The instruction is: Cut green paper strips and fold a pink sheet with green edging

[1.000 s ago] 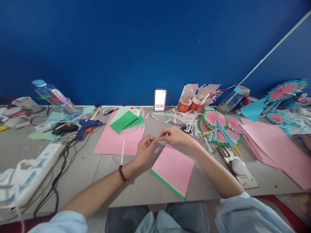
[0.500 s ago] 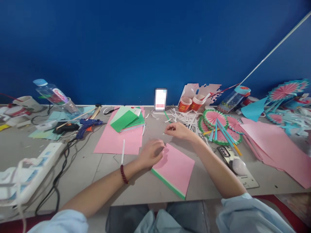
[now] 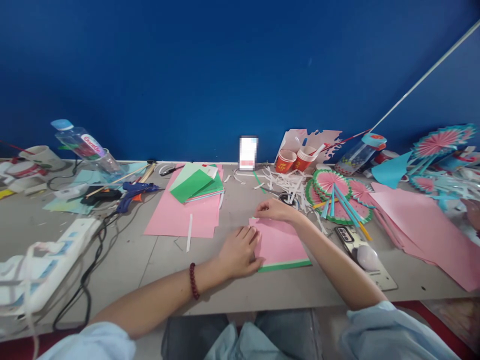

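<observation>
A square of pink paper [image 3: 283,242] with a green strip along its near edge lies flat on the table. My left hand [image 3: 240,252] rests on its left side, palm down with fingers stretched out. At the far edge of the same paper is my right hand [image 3: 276,209], fingers curled in and thumb and fingertips closed at the edge near the far left corner. The fingertips partly hide that edge. Just beyond the right hand lie scissors [image 3: 288,198], partly covered by white paper strips [image 3: 288,182].
Green sheets [image 3: 193,185] lie on larger pink paper [image 3: 165,220] at left. Further left are a blue glue gun [image 3: 135,195], a power strip [image 3: 56,265] and a plastic bottle [image 3: 84,142]. Rightward are paper cups [image 3: 287,160], pleated paper fans [image 3: 333,187], a phone [image 3: 375,272] and pink sheets [image 3: 423,225].
The pink paper has turned, bringing its green edge nearly level toward me. My left hand has moved slightly nearer and flattened; my right hand has come down to the paper's far edge.
</observation>
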